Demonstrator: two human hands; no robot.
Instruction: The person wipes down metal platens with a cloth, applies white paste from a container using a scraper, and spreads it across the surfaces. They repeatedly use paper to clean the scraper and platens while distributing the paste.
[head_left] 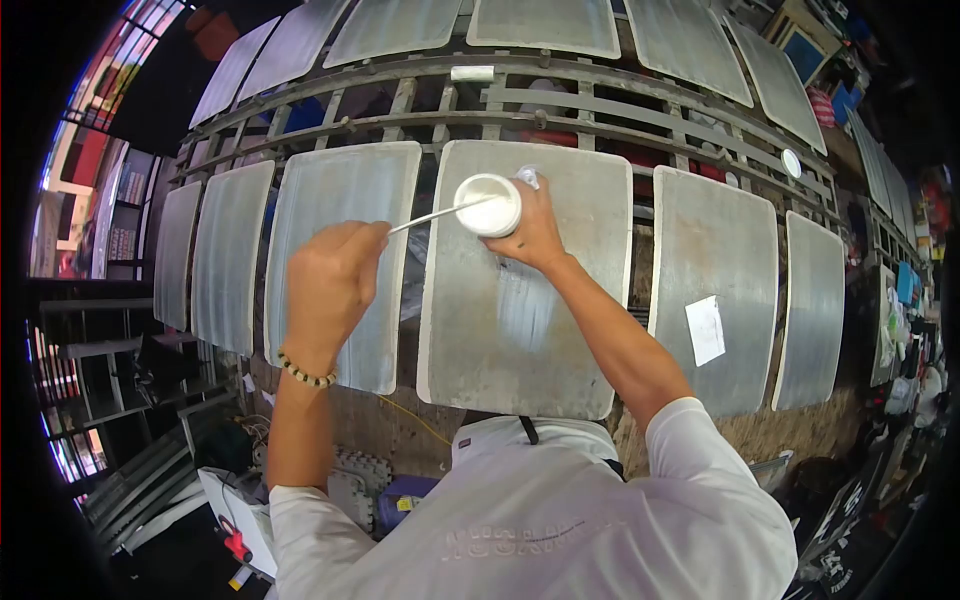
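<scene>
Over a grey panel with pale edges (pixel 590 290), my right hand (pixel 535 225) is wrapped round a white tub (pixel 488 222) from its right side. The tub is open and holds something white. My left hand (pixel 340 262) is closed on a thin stick (pixel 430 217), whose far end reaches into the tub. A crumpled pale scrap (pixel 529 177) shows beside the fingers of my right hand. Below the tub, a whitish smear (pixel 527 305) marks the panel.
More grey panels (pixel 345 260) lie left and right, with another row (pixel 545 25) beyond a slatted frame (pixel 590 104). A white paper (pixel 705 330) rests on the right panel (pixel 735 260). A white lid (pixel 791 163) sits at the back right.
</scene>
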